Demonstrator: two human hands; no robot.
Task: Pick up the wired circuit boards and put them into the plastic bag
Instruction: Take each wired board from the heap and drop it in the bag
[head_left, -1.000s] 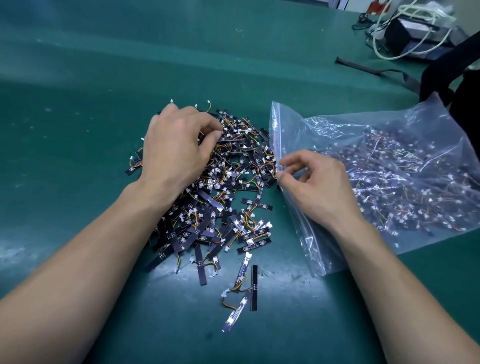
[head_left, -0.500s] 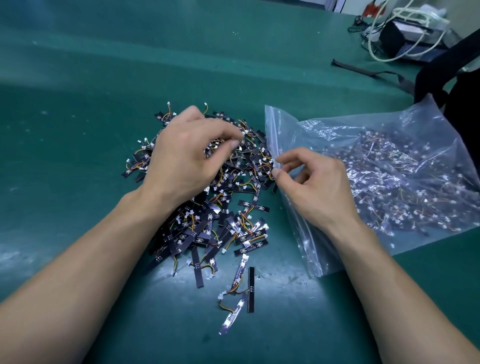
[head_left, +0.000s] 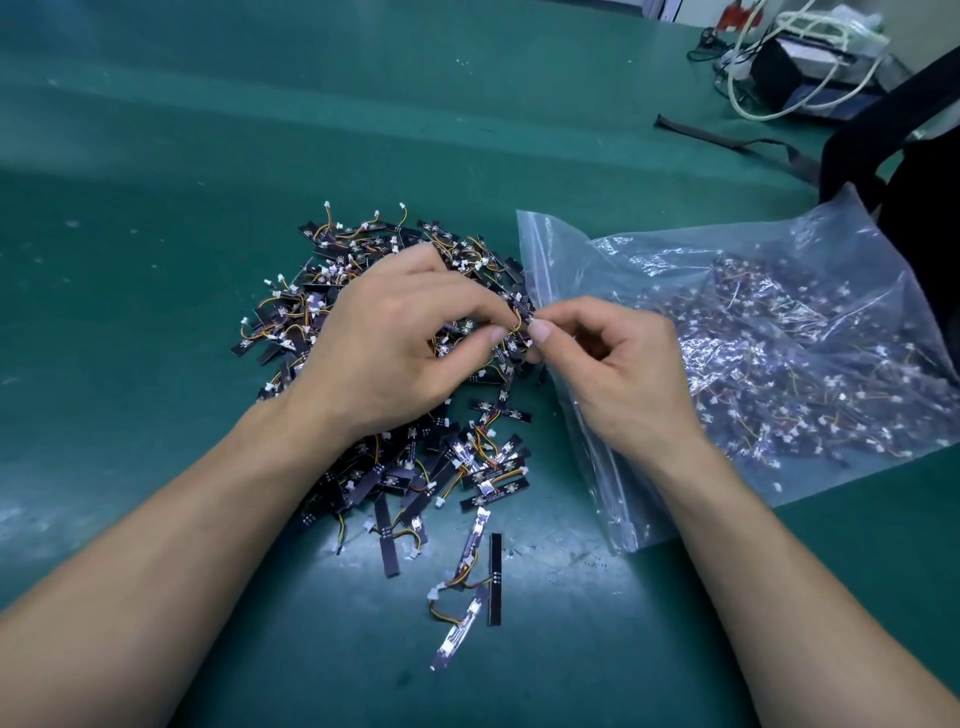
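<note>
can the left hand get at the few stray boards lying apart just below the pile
Probably yes. The stray boards lie bare on the mat with nothing over them. But the left hand is pinching a board over the pile, so it must drop that first.

Table (head_left: 156, 270): pile of wired circuit boards (head_left: 467, 462) at ctr-left. Plastic bag (head_left: 779, 280) just R of pile, mouth toward it, more boards inside. Stray boards (head_left: 496, 577) in front of pile. L hand (head_left: 395, 338) over pile, R hand (head_left: 623, 364) at bag mouth. Box w/ cables (head_left: 795, 73) at rear R.
</note>
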